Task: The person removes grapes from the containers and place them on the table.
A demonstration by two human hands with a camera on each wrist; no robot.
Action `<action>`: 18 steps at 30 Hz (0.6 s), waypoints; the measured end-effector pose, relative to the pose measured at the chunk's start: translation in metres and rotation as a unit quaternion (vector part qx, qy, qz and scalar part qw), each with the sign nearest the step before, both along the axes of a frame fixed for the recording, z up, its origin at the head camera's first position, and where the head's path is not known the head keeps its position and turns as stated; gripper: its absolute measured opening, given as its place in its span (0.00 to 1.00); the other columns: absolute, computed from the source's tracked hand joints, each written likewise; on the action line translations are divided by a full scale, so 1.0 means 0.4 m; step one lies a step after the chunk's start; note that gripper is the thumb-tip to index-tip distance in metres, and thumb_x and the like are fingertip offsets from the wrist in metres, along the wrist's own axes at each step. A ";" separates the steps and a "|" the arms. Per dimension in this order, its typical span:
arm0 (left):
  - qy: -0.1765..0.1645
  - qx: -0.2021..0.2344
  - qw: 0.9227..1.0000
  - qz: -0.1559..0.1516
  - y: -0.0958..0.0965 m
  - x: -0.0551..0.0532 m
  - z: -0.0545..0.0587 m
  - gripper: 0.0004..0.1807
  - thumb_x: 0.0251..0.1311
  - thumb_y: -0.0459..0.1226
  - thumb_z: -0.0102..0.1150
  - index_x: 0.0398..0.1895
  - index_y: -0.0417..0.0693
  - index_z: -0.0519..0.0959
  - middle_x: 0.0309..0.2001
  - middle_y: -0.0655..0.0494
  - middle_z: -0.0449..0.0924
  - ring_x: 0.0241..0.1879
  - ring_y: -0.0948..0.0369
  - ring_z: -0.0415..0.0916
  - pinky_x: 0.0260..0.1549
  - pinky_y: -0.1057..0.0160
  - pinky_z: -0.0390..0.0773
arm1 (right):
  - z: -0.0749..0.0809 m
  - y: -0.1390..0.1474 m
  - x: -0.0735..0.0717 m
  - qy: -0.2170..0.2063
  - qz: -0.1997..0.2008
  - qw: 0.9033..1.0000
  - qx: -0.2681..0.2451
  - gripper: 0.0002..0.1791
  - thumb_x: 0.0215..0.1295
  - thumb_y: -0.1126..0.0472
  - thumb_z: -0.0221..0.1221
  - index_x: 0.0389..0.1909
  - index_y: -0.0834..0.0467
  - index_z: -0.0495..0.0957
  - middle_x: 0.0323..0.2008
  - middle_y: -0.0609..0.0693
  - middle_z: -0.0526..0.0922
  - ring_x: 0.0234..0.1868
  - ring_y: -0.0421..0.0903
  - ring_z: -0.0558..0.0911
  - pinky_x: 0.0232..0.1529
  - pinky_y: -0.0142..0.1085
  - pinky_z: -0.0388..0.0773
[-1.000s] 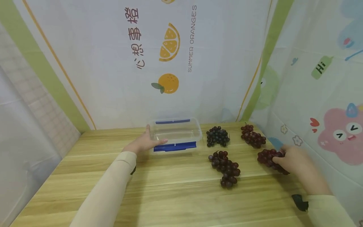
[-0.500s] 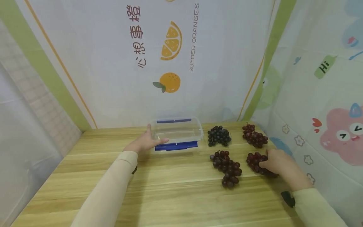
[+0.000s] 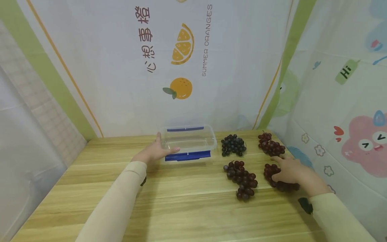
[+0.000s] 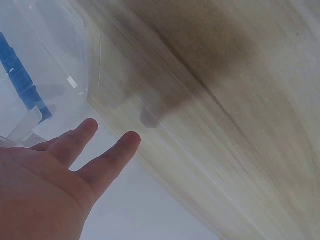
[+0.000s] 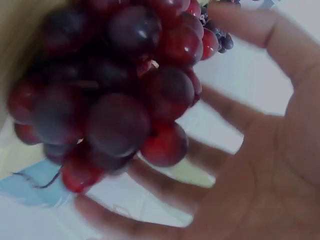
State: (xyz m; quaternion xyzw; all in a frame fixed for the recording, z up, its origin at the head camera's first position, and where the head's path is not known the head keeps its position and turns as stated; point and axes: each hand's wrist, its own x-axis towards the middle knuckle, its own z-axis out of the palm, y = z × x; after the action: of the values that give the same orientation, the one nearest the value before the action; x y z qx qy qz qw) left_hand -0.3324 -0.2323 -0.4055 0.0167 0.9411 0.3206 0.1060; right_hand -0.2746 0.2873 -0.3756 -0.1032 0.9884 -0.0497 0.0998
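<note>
At the back of the table stands a clear plastic container (image 3: 190,139) with blue side clips. My left hand (image 3: 154,151) rests at its left end, thumb along the near rim and fingers straight. In the left wrist view, the fingers (image 4: 120,155) are spread beside the container's wall. On the right, a bunch of dark red grapes (image 3: 282,184) lies on the table with my right hand (image 3: 291,171) over it. The right wrist view has these grapes (image 5: 120,120) close up, with the thumb apart and the fingers spread, partly hidden behind them.
A bunch of black grapes (image 3: 232,145) lies right of the container. Another red bunch (image 3: 242,179) is nearer the middle, and a further red bunch (image 3: 271,146) lies at the back right. Printed cloths (image 3: 229,84) hang behind and beside the wooden table (image 3: 181,205).
My right hand has shifted the red grape bunch to the left along the table, and its fingers and thumb have since spread apart. The left hand has stayed at the container.
</note>
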 end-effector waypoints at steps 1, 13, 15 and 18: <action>0.000 0.001 1.000 0.001 0.000 0.001 0.000 0.82 0.51 0.82 0.58 0.84 0.49 0.16 0.87 0.33 0.35 0.85 0.32 0.42 0.79 0.29 0.54 | -0.001 -0.004 -0.004 -0.007 0.010 1.000 -0.004 0.51 0.59 0.50 0.73 0.78 0.69 0.63 0.74 0.85 0.57 0.67 0.88 0.65 0.59 0.75 0.74; 0.006 -0.002 1.000 -0.001 0.003 -0.007 -0.015 0.81 0.53 0.81 0.58 0.85 0.49 0.17 0.87 0.32 0.37 0.84 0.32 0.45 0.79 0.29 0.56 | -0.026 0.003 -0.028 -0.072 -0.001 0.997 -0.043 0.52 0.57 0.54 0.74 0.78 0.69 0.61 0.70 0.81 0.70 0.66 0.79 0.75 0.61 0.69 0.78; 0.006 -0.003 1.000 -0.004 0.005 -0.009 -0.014 0.81 0.53 0.82 0.57 0.84 0.49 0.16 0.87 0.32 0.36 0.84 0.31 0.44 0.79 0.29 0.56 | -0.029 0.007 -0.029 -0.069 -0.015 0.996 -0.046 0.52 0.60 0.53 0.73 0.79 0.71 0.59 0.70 0.82 0.68 0.66 0.80 0.75 0.61 0.69 0.78; 0.004 0.000 1.000 -0.005 0.007 -0.010 -0.011 0.81 0.54 0.81 0.57 0.84 0.50 0.15 0.87 0.32 0.36 0.84 0.32 0.44 0.79 0.29 0.55 | -0.030 0.014 -0.028 -0.061 -0.036 0.997 -0.037 0.51 0.64 0.49 0.70 0.78 0.74 0.58 0.69 0.83 0.69 0.67 0.81 0.74 0.61 0.70 0.77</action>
State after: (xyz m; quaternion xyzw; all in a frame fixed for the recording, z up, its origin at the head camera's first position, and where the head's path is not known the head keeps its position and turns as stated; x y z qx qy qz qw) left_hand -0.3363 -0.2296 -0.4101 0.0227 0.9416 0.3196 0.1039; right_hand -0.2859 0.2928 -0.3874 -0.0682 0.9811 -0.0956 0.1540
